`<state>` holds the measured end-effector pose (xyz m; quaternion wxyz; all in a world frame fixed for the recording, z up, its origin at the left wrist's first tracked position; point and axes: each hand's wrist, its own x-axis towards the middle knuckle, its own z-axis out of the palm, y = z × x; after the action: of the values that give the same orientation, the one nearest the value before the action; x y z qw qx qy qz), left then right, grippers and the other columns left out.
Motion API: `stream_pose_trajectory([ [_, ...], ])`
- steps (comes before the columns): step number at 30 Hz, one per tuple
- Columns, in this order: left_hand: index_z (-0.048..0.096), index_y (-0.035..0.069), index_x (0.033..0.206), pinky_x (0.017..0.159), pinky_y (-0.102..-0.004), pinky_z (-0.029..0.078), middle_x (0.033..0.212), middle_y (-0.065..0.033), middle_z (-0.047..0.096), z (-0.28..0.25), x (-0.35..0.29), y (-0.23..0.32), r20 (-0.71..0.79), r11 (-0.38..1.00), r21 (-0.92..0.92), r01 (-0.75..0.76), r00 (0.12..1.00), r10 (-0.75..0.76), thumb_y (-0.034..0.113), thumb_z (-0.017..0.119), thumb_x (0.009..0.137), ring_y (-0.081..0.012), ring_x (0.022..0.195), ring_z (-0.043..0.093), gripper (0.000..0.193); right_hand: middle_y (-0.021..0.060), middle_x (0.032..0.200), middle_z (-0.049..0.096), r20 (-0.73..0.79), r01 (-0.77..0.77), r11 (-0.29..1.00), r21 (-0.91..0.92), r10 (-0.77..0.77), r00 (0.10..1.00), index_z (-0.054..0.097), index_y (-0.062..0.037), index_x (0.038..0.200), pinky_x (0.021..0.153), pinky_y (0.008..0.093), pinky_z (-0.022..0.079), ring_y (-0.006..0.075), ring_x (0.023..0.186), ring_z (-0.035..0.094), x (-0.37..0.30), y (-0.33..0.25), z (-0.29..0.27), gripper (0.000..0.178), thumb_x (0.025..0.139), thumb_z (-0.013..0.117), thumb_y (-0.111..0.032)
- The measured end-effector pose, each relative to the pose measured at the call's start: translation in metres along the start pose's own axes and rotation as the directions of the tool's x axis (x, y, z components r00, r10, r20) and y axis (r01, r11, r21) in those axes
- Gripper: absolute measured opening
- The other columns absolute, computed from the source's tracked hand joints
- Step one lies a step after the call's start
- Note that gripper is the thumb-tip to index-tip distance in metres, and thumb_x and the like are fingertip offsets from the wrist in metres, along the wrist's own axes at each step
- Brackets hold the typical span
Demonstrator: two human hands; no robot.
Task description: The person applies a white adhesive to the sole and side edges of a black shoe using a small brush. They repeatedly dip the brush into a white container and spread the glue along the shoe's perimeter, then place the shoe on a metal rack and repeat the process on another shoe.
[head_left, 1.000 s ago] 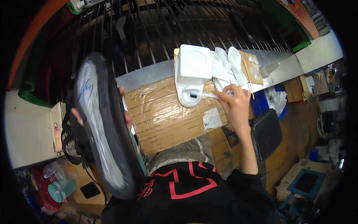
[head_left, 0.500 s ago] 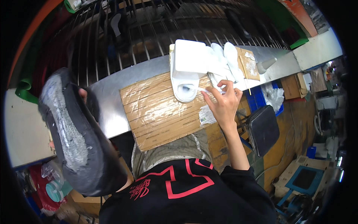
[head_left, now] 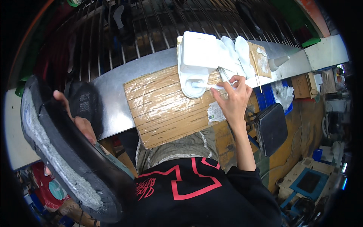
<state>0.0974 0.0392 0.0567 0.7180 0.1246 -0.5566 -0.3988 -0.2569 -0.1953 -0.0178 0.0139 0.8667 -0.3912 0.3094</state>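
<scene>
Shoe (head_left: 75,157): black, at far left of view, tilted, held up off the bench in front of the person. Its sole faces the camera in part; a grey, rough-looking strip runs along the length of the sole, inside a black border.

Left hand (head_left: 85,129): closed around the shoe from behind. Fingers show along the shoe's right side, one fingertip past its left edge; the palm is hidden.

Right hand (head_left: 233,99): narrow pinch, thumb and fingers on the handle of a white brush (head_left: 212,86). Brush points left, its end inside the rim of a white cup (head_left: 194,93). Contact with the cup's bottom: cannot tell.

Cup: directly in front of a white box (head_left: 198,51). Right of the box, white tongue-shaped pieces (head_left: 244,56) overlap in a pile. Next to these, a small brown card (head_left: 262,65) with white smears, a thin stick (head_left: 258,77) lying along it; then a pale cone (head_left: 279,62) at the right.

Below the cup: a film-wrapped cardboard sheet (head_left: 162,109), a torn white label (head_left: 216,113) near its right edge. Sheet lies on the metal bench (head_left: 117,117) and overhangs the near edge.

Behind the bench: a rack (head_left: 157,28) of metal rods. Right of the person, below bench level: a black stool (head_left: 271,128), a blue crate (head_left: 264,99) with clear plastic in it.
</scene>
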Motion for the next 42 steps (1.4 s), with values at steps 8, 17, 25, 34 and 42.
stream_pose_trajectory([
  [8, 0.036, -0.017, 0.142, 0.041, -0.0371, 0.062, 0.149, -0.0208, 0.035, -0.012, 0.005, 0.017, -0.144, 0.95, -0.285, -0.126, 0.986, 0.088, 0.012, 0.065, 0.09, -0.0342, 0.061, 0.069, 0.067, 0.0054, 0.098, 0.049, -0.007, 0.038, 0.999, 0.004, -0.038, 0.999, 0.074, -0.0149, 0.084, 0.081, 0.0366, 0.032, 0.0197, 0.091, 0.049, -0.01, 0.007, 0.008, 0.024, 0.072, 0.088, -0.031],
  [17, 0.024, 0.0, 0.156, 0.114, -0.052, 0.043, 0.154, -0.0303, 0.033, 0.029, -0.016, -0.027, -0.306, 0.892, -0.451, -0.027, 0.944, -0.127, 0.048, 0.079, 0.084, -0.0375, 0.136, 0.047, 0.102, 0.0039, 0.084, 0.043, -0.034, -0.377, 0.894, 0.243, 0.396, 0.918, 0.078, -0.008, 0.082, 0.06, 0.0351, 0.04, 0.0177, 0.067, 0.046, -0.047, 0.013, 0.024, 0.021, 0.085, 0.081, -0.029],
  [25, 0.037, -0.004, 0.147, 0.11, -0.0469, 0.047, 0.14, -0.019, 0.054, 0.06, -0.064, -0.071, -0.738, 0.984, -0.145, 0.103, 0.651, -0.177, 0.039, 0.091, 0.07, -0.0327, 0.127, 0.056, 0.103, 0.0014, 0.087, 0.046, -0.031, -0.181, 0.626, 0.759, 0.312, 0.95, 0.078, -0.0001, 0.093, 0.071, 0.0283, 0.035, 0.012, 0.085, 0.041, 0.025, -0.009, -0.026, 0.011, 0.087, 0.078, -0.009],
  [34, 0.052, -0.009, 0.132, 0.1, -0.0388, 0.053, 0.124, -0.016, 0.066, 0.092, -0.012, -0.06, -0.535, 0.929, 0.0, 0.371, 0.785, -0.314, 0.03, 0.101, 0.054, -0.0258, 0.113, 0.065, 0.101, 0.0023, 0.1, 0.039, -0.14, 0.205, 0.599, 0.774, -0.154, 0.978, 0.082, -0.0118, 0.095, 0.074, 0.0272, 0.038, 0.0153, 0.089, 0.044, 0.071, -0.097, -0.059, 0.043, 0.056, 0.095, -0.024],
  [42, 0.058, -0.007, 0.128, 0.097, -0.0362, 0.053, 0.123, -0.015, 0.067, 0.087, 0.004, -0.063, -0.244, 0.952, 0.094, 0.292, 0.934, -0.262, 0.01, 0.1, 0.055, -0.0223, 0.114, 0.064, 0.086, 0.0037, 0.103, 0.039, -0.338, 0.407, 0.625, 0.666, -0.233, 0.912, 0.078, -0.0064, 0.097, 0.079, 0.0292, 0.038, 0.0142, 0.086, 0.044, 0.094, -0.118, -0.058, 0.037, 0.073, 0.088, -0.032],
])
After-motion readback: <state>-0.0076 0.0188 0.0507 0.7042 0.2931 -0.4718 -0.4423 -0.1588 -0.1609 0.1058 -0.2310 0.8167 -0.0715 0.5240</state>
